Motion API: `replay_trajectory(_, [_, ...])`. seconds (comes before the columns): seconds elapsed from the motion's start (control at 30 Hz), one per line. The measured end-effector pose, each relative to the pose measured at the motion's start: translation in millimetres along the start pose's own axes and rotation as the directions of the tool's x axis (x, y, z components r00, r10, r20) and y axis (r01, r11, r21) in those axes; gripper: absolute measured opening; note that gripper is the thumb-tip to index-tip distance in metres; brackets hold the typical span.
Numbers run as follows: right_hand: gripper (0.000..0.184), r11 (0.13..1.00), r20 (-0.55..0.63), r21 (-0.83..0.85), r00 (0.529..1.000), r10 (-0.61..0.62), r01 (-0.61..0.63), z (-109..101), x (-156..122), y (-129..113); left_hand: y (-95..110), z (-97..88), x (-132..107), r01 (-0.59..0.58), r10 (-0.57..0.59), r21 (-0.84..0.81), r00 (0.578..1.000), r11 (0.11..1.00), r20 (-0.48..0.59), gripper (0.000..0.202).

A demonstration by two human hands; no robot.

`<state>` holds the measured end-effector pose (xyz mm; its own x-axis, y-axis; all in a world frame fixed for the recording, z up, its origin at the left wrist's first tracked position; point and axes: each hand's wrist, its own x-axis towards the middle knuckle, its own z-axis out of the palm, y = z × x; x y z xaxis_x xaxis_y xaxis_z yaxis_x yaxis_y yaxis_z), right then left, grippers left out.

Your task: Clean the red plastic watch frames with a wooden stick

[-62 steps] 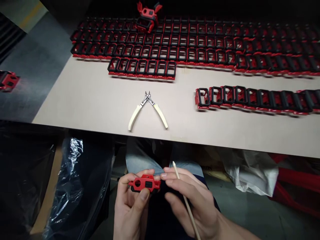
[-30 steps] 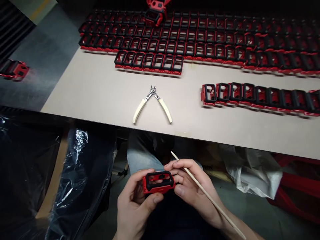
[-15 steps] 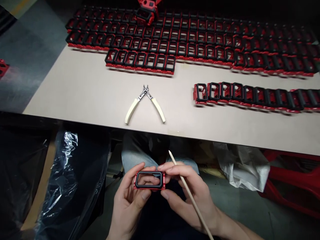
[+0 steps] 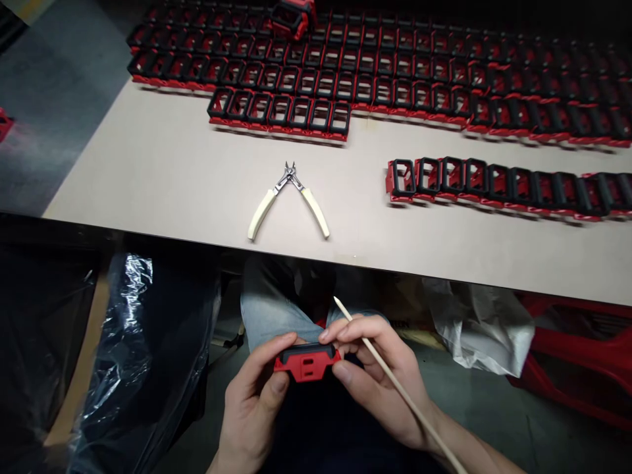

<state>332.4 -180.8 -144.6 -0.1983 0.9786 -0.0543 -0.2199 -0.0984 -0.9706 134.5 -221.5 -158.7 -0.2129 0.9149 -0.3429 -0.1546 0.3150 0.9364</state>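
Between my two hands, above my lap, is a red and black plastic frame (image 4: 307,365), its red side with two small slots facing me. My left hand (image 4: 259,388) grips its left end with thumb and fingers. My right hand (image 4: 382,375) pinches the right end. A thin pale pointed stick (image 4: 390,375) also lies in my right hand, running across the fingers and past the wrist, its tip pointing up and away. Nippers with cream handles (image 4: 289,201) lie spread on the table beyond my hands.
Several rows of similar red and black frames (image 4: 326,85) fill the back of the table (image 4: 162,171). A shorter row of frames (image 4: 521,187) stands at the right. Dark plastic sheeting (image 4: 133,368) hangs at left; a pale plastic bag (image 4: 486,329) and red chair-like part (image 4: 582,355) are at right.
The frame has been tilted in my hands: its opening faced me before, and now its red side does. Both hands stay on it, and the stick remains in my right hand.
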Motion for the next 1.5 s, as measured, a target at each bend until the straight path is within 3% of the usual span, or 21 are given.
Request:
replay_trajectory(0.07, [0.018,0.975,-0.021,0.147,0.985,0.17,-0.165,0.6,-0.5,1.1,2.4,4.8,-2.6,0.043,-0.04,0.036,0.997,0.998,-0.073,0.041])
replay_trajectory(0.13, [0.024,0.937,-0.003,0.233,0.963,0.27,-0.261,0.7,0.0,1.5,5.4,10.0,-4.7,0.056,-0.049,0.056,0.992,0.997,-0.113,0.043])
replay_trajectory(0.27, [0.031,0.897,0.031,0.259,0.932,0.362,-0.357,-0.4,1.6,2.5,8.7,13.4,-4.6,0.071,-0.069,0.028,0.996,0.997,-0.059,0.041])
replay_trajectory(0.4, [0.033,0.837,0.064,0.33,0.894,0.443,-0.437,0.1,2.2,3.9,10.1,14.1,-3.8,0.123,-0.121,0.011,0.99,0.992,-0.077,0.047])
replay_trajectory(0.67, [0.038,0.745,0.093,0.436,0.849,0.52,-0.504,3.9,5.7,0.9,10.8,14.1,-4.8,0.194,-0.195,-0.055,0.98,0.98,-0.029,0.052])
replay_trajectory(0.9, [0.04,0.743,0.088,0.421,0.839,0.537,-0.52,4.3,5.3,-0.9,11.7,14.7,-4.5,0.213,-0.216,-0.074,0.976,0.974,-0.037,0.052])
replay_trajectory(1.17, [0.033,0.783,0.102,0.412,0.878,0.468,-0.466,2.6,-0.2,-1.1,17.7,14.2,-12.3,0.169,-0.171,-0.052,0.985,0.984,-0.038,0.049])
replay_trajectory(1.43, [0.034,0.859,0.094,0.294,0.907,0.411,-0.42,-0.7,-4.9,-3.1,20.7,17.1,-14.0,0.119,-0.116,0.027,0.987,0.993,-0.107,0.049])
replay_trajectory(1.5, [0.029,0.894,0.078,0.266,0.932,0.354,-0.362,1.3,-6.0,-2.7,20.4,15.0,-16.6,0.1,-0.093,0.059,0.99,0.993,-0.109,0.05])
